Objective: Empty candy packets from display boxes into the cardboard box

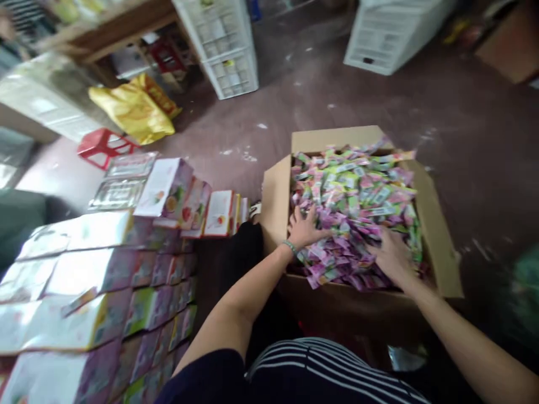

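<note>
Right in front of me an open cardboard box (pixel 275 207) is heaped with small wrapped packets (pixel 349 185), green and pink toward the far side, purple toward the near side. My left hand (pixel 304 229), with a green band at the wrist, rests on the purple packets near the box's left wall, fingers spread. On the right of the same purple pile lies my right hand (pixel 391 252). Its fingers reach inward among the packets and are partly blurred, so whether any packet is gripped does not show.
Stacked printed cartons (pixel 80 269) fill the left side, with smaller boxes (pixel 219 212) beside the cardboard box. Farther off are a red stool (pixel 99 147), a yellow bag (pixel 135 109), a white crate stack (pixel 229 62) and another white crate (pixel 379 42) on the brown floor.
</note>
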{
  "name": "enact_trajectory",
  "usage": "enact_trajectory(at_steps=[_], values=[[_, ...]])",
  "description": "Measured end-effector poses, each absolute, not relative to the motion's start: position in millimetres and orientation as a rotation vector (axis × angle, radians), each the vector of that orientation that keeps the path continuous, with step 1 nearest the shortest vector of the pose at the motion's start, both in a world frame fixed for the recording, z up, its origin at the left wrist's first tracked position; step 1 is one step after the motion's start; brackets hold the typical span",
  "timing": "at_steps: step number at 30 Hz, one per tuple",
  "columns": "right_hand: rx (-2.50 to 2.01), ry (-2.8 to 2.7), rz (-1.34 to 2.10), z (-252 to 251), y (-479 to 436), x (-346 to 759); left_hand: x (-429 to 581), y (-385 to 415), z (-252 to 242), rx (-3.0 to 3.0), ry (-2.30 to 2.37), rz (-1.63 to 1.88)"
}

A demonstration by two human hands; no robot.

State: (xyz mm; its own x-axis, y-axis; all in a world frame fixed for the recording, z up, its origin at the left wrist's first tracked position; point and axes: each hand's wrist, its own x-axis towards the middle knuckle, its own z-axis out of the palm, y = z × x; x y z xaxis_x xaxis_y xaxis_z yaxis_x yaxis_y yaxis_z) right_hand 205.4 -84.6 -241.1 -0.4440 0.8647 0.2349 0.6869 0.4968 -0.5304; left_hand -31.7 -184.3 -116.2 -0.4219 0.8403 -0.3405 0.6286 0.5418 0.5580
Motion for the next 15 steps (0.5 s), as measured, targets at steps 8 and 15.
enact_trajectory(at_steps=[8,15], values=[[-1.105,-2.413,0.194,-250,-193,193,-207,-272,-72,0.688,2.978,0.690],[-1.469,-2.771,0.125,-257,-175,176,-291,-318,-165,0.249,2.989,0.264]])
